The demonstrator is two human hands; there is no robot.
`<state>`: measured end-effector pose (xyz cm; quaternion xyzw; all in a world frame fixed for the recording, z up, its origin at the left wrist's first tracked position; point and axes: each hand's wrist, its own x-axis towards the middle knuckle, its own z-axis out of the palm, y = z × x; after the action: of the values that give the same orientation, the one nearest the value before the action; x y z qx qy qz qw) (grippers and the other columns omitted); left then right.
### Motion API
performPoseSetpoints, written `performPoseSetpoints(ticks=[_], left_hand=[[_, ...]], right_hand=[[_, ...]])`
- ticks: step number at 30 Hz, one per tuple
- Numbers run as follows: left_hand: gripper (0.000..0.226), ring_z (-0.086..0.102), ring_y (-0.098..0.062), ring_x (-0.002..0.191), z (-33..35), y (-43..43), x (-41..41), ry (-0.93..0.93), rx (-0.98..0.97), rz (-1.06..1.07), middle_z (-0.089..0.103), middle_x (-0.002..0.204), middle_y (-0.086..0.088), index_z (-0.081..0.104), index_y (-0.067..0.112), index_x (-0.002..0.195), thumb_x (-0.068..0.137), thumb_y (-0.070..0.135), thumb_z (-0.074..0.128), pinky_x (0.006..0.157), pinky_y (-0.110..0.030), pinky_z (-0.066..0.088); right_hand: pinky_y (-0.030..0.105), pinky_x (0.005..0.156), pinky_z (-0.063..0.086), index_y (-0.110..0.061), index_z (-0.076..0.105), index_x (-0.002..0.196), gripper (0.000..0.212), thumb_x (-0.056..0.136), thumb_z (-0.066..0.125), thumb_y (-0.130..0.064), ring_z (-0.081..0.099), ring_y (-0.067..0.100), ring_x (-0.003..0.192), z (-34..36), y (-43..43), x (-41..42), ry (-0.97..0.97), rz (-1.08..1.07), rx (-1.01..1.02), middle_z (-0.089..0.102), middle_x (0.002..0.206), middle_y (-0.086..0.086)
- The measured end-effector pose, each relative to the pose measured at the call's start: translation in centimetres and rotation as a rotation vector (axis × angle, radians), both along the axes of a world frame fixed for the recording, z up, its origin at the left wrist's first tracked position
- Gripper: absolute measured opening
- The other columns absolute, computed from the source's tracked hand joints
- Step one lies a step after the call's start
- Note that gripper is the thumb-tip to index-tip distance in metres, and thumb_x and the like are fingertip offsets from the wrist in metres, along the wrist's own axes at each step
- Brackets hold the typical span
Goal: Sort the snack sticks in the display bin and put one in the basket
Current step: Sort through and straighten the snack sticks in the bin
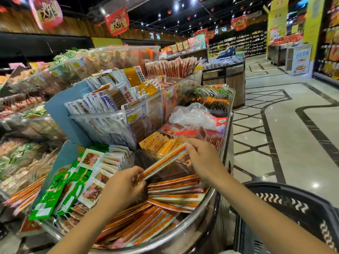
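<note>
Long orange snack sticks (174, 187) lie piled in the metal-rimmed display bin (201, 208) in front of me. Above the pile, a small bundle of snack sticks (163, 162) is held slanting up to the right. My left hand (122, 187) grips its lower end, fingers curled round it. My right hand (203, 158) pinches its upper end. A black plastic basket (293, 202) stands at the lower right beside the bin, its inside mostly out of view.
Green snack packets (55, 191) and white packets (95, 176) fill the neighbouring compartment on the left. Clear bins (117, 121) of more snacks rise behind. A tiled aisle (293, 134) runs to the right, with shelves beyond.
</note>
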<state>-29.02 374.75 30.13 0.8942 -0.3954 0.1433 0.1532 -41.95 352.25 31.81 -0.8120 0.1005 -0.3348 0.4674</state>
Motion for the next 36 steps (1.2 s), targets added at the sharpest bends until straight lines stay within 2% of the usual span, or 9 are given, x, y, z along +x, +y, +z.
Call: performPoseSetpoints(ticks=[1,3,6,9,15,20,28,32,36], left_hand=[[0.021,0.062,-0.004,0.079,-0.3,-0.4,0.3,0.007,0.017,0.001,0.062,0.081,0.018,0.062,0.040,0.107,0.088,0.034,0.071,0.070,-0.026,0.053],[0.023,0.064,-0.005,0.087,-1.1,-1.2,1.0,0.017,0.059,0.008,0.066,0.091,0.016,0.063,0.041,0.113,0.091,0.035,0.066,0.074,-0.026,0.053],[0.031,0.062,-0.008,0.100,-2.4,-2.2,2.1,0.017,0.114,-0.029,0.065,0.111,0.014,0.065,0.034,0.126,0.094,0.032,0.061,0.084,-0.028,0.052],[0.031,0.063,-0.016,0.104,-3.5,-3.4,2.9,-0.005,0.146,-0.038,0.063,0.114,0.007,0.068,0.026,0.126,0.097,0.030,0.060,0.087,-0.033,0.052],[0.016,0.065,-0.020,0.095,-5.0,-5.8,3.5,-0.020,0.157,-0.004,0.067,0.099,0.004,0.068,0.023,0.108,0.095,0.030,0.063,0.080,-0.037,0.053],[0.017,0.064,-0.020,0.093,-6.4,-6.5,3.5,0.005,0.155,0.007,0.062,0.100,0.004,0.071,0.024,0.109,0.094,0.024,0.065,0.081,-0.039,0.054],[0.023,0.066,-0.015,0.107,-6.8,-5.9,3.9,0.203,0.102,-0.031,0.071,0.113,0.005,0.068,0.022,0.115,0.093,0.015,0.066,0.094,-0.035,0.053],[0.036,0.062,-0.013,0.119,-6.2,-4.4,3.9,0.276,0.119,-0.093,0.068,0.126,0.004,0.064,0.020,0.129,0.095,0.010,0.059,0.103,-0.032,0.049],[0.036,0.062,-0.013,0.117,-3.8,-2.5,3.5,0.210,-0.054,-0.088,0.068,0.125,0.003,0.065,0.019,0.129,0.094,0.009,0.062,0.105,-0.035,0.050]], right_hand=[[0.037,0.064,0.059,-0.021,0.064,0.129,0.031,0.107,0.042,-0.019,0.070,0.014,0.066,-0.2,-0.1,-0.3,-0.002,0.000,0.000,0.070,0.077,0.001],[0.031,0.062,0.053,-0.028,0.061,0.125,0.026,0.103,0.049,-0.021,0.064,0.024,0.070,-0.8,-0.4,-0.8,0.032,0.008,-0.026,0.067,0.080,0.000],[0.033,0.075,0.047,-0.032,0.059,0.100,0.007,0.095,0.062,-0.029,0.055,0.016,0.086,-1.6,-0.7,-1.1,0.123,-0.030,-0.206,0.059,0.089,-0.015],[0.030,0.069,0.037,-0.031,0.052,0.091,0.014,0.092,0.067,-0.031,0.052,0.012,0.085,-2.1,-1.0,-1.5,0.172,-0.056,-0.328,0.052,0.082,-0.018],[0.033,0.086,0.045,-0.025,0.058,0.100,0.019,0.096,0.060,-0.043,0.053,0.015,0.096,-2.7,-1.4,-2.0,0.249,-0.154,-0.613,0.060,0.098,-0.008],[0.037,0.092,0.043,-0.025,0.062,0.112,0.030,0.097,0.055,-0.050,0.052,0.020,0.107,-4.0,-1.6,-2.1,0.320,-0.189,-0.747,0.060,0.111,-0.002],[0.039,0.090,0.042,-0.022,0.066,0.109,0.039,0.093,0.058,-0.057,0.050,0.022,0.103,-4.6,-1.2,-1.9,0.361,-0.261,-0.803,0.058,0.106,0.000],[0.042,0.091,0.044,-0.021,0.068,0.108,0.038,0.089,0.064,-0.054,0.053,0.025,0.106,-4.0,-0.1,-1.7,0.344,-0.291,-0.806,0.061,0.107,0.002],[0.040,0.097,0.041,-0.022,0.064,0.116,0.034,0.095,0.058,-0.048,0.051,0.023,0.112,-2.8,2.3,-0.6,0.285,-0.193,-0.807,0.060,0.113,0.000]])
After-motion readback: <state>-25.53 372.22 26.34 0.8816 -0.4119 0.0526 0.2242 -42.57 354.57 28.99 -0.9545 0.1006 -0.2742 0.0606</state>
